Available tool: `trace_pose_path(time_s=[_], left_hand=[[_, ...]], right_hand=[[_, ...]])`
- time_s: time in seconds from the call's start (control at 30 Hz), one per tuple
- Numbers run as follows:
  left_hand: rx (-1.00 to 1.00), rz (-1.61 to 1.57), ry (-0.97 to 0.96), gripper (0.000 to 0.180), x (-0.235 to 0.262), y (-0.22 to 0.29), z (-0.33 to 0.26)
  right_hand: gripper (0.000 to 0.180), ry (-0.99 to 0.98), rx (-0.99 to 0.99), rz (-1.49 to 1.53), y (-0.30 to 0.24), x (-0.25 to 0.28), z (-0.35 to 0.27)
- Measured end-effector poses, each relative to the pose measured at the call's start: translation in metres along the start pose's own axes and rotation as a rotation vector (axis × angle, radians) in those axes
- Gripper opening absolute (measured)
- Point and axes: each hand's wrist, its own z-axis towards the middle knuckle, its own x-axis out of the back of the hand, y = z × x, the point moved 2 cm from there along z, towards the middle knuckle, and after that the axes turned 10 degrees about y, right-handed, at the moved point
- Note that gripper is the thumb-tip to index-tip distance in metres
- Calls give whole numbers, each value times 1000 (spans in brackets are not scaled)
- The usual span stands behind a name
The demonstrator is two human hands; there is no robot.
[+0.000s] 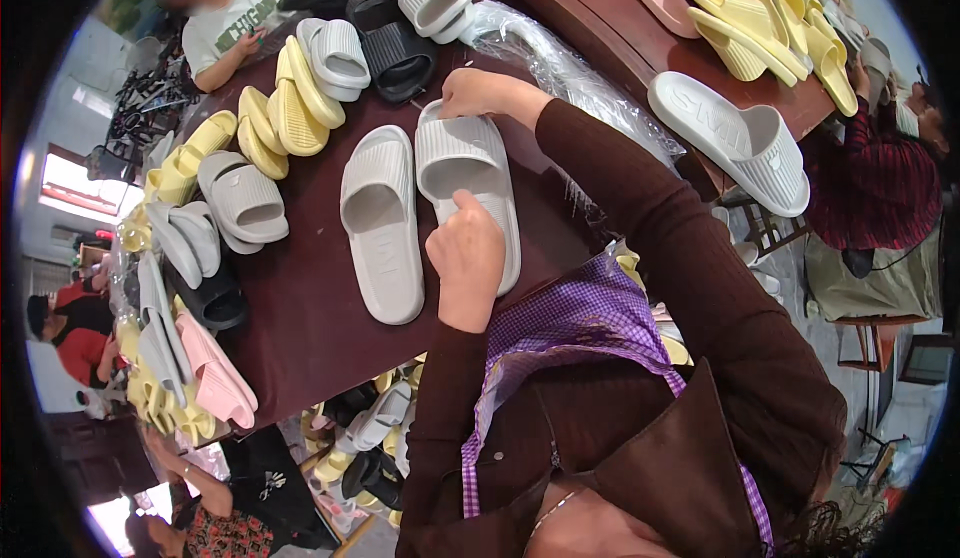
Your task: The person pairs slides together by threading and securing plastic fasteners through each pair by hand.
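Observation:
A pair of light grey slide slippers lies side by side on the dark red table, toes pointing away from me. My left hand (468,253) is closed at the inner side of the right-hand slipper (507,228), its thumb raised by the foot opening under the ribbed strap. At the toe end of that same slipper, my right hand (488,94) has its fingers curled down against the front of the strap; the fingertips are hidden. The left-hand slipper (385,273) lies untouched, close beside it.
Yellow slippers (305,108), grey slippers (243,201), a black slipper (392,46) and pink slippers (215,368) line the table's left and far edges. Clear plastic wrap (570,68) lies along the right. Another table (600,3) holds more slippers. Other people work around.

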Motion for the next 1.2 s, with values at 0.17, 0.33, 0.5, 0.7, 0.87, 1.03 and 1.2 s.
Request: trace_pose_path(time_s=[0.17, 0.33, 0.5, 0.7, 0.87, 1.03, 1.2], left_hand=[[-77, 23, 24, 9, -9, 3, 9], [-111, 21, 55, 10, -17, -2, 13], [-137, -20, 106, 10, 1, 0, 11], [-251, -45, 281, 8, 60, 5, -2], [-345, -12, 216, 8, 89, 6, -18], [-277, -9, 126, 7, 91, -17, -27], [-178, -343, 41, 2, 59, -55, -18]], right_hand=[[37, 209, 225, -339, -1, -1, 15], [31, 173, 200, -340, -18, -2, 8], [24, 395, 139, -271, 2, -6, 14], [19, 516, 230, -159, -10, -9, -15], [20, 518, 232, -103, -24, -14, -35], [21, 550, 215, -68, -18, -21, -38], [21, 595, 258, -18, -11, -23, -35]])
